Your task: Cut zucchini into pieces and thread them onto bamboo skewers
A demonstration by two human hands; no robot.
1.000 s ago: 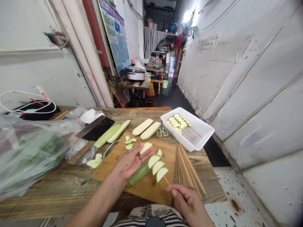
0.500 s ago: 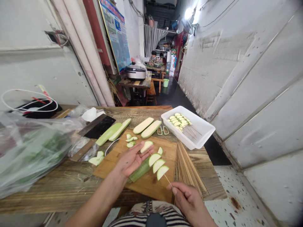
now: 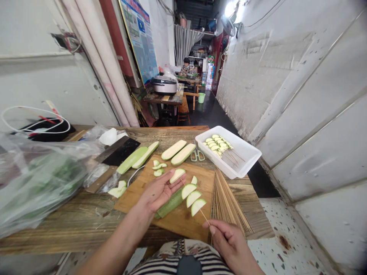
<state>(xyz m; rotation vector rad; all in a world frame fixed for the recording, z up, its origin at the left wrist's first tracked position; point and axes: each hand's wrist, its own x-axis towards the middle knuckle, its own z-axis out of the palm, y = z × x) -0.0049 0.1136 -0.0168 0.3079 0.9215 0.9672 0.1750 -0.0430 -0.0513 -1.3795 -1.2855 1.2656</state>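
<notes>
My left hand (image 3: 162,191) holds a half-round zucchini slice (image 3: 177,175) between thumb and fingers, palm turned up. Pinched in my right hand (image 3: 228,238) is the lower end of a thin wooden skewer (image 3: 205,216). Three pale zucchini slices (image 3: 193,198) with green rims are threaded along it, and its tip points at the slice in my left hand. Below them on the wooden cutting board (image 3: 137,196) lie a green zucchini piece (image 3: 171,204) and another slice (image 3: 194,180). A few small cut pieces (image 3: 158,172) rest near the board's far left corner.
Halved zucchinis (image 3: 183,154) and scissors (image 3: 197,154) lie beyond the board. A white tub (image 3: 243,156) with filled skewers stands at right, above a bundle of bare skewers (image 3: 229,202). Left are a cleaver (image 3: 122,151) and a plastic bag (image 3: 43,183). A person (image 3: 186,68) sits far back.
Both hands keep their grips and have hardly moved. The skewer and its slices have shifted very slightly right; the view has moved a little.
</notes>
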